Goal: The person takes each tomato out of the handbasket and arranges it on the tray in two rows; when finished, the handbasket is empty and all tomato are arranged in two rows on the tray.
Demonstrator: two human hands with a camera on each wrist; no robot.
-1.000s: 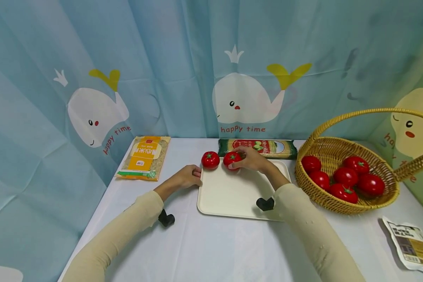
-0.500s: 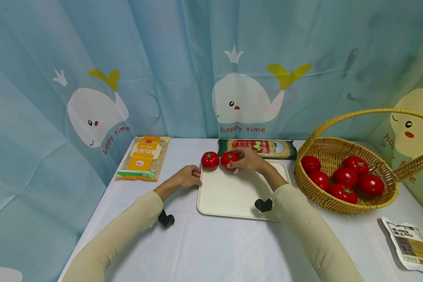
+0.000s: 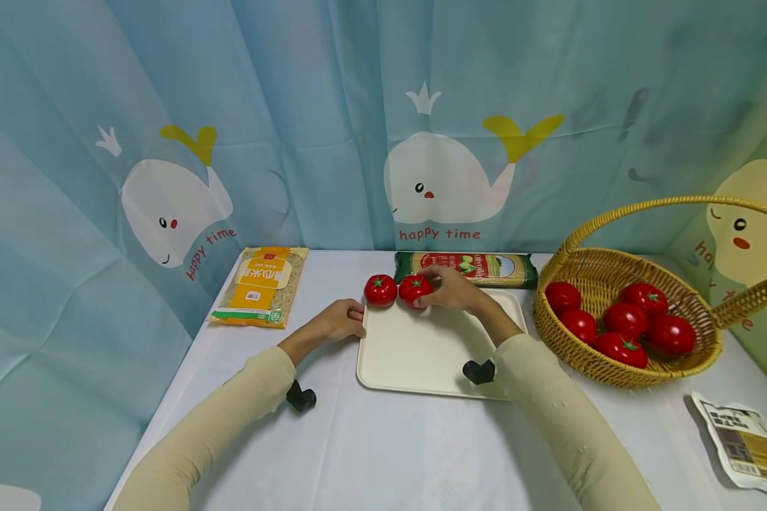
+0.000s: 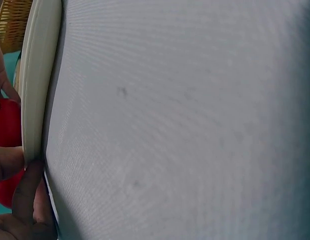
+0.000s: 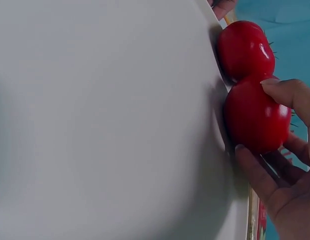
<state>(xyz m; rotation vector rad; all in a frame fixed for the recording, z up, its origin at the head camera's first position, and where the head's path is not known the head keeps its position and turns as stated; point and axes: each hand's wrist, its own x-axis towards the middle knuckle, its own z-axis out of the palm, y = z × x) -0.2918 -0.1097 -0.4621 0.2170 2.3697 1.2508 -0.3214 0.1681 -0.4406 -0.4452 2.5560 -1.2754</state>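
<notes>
A cream tray lies on the white-covered table in the head view. At its back left corner sits one red tomato. Right beside that one is a second tomato, which my right hand grips with thumb and fingers curled around it. The two tomatoes meet side by side in the right wrist view. My left hand pinches the tray's left edge. In the left wrist view its thumb lies over the rim, with fingers at the outer side.
A wicker basket holding several tomatoes stands at the right. Behind the tray lies a pasta pack. A bag of grain rests at the back left, a white and brown pouch at the front right. A whale-print curtain hangs behind.
My right hand has slid the tomato a little to the left, up against the other tomato. My left hand stays at the tray's edge.
</notes>
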